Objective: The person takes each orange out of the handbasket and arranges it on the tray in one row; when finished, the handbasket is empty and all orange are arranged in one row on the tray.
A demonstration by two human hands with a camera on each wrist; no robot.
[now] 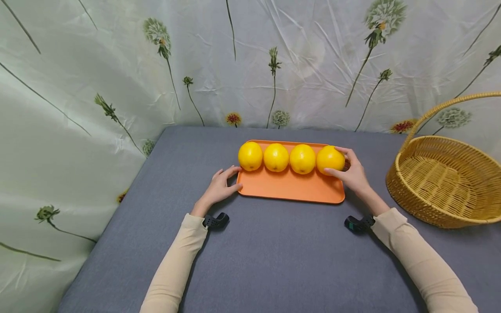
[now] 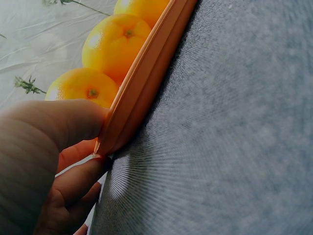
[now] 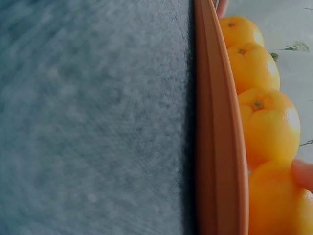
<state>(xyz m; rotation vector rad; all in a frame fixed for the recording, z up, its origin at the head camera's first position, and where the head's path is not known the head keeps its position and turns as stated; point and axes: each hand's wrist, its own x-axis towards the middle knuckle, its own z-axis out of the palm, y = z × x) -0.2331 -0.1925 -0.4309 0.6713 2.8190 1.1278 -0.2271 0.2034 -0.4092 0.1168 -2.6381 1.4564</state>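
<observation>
Several oranges stand in a row along the far side of an orange rectangular tray point(image 1: 289, 188). My left hand point(image 1: 219, 188) holds the tray's left end; in the left wrist view its thumb point(image 2: 73, 122) lies at the rim with other fingers lower down by the edge. At the right end of the row, my right hand point(image 1: 355, 174) grips the rightmost orange point(image 1: 329, 159) between thumb and fingers. The leftmost orange point(image 1: 250, 155) is close to my left fingertips. In the right wrist view only a fingertip point(image 3: 304, 174) shows against the nearest orange point(image 3: 271, 200).
A wicker basket point(image 1: 407, 191) with a tall handle stands to the right, beyond my right forearm. Grey cloth point(image 1: 282, 252) covers the table. A pale curtain point(image 1: 235, 87) with dandelion prints hangs behind and along the left side. Each wrist carries a black camera band point(image 1: 360, 224).
</observation>
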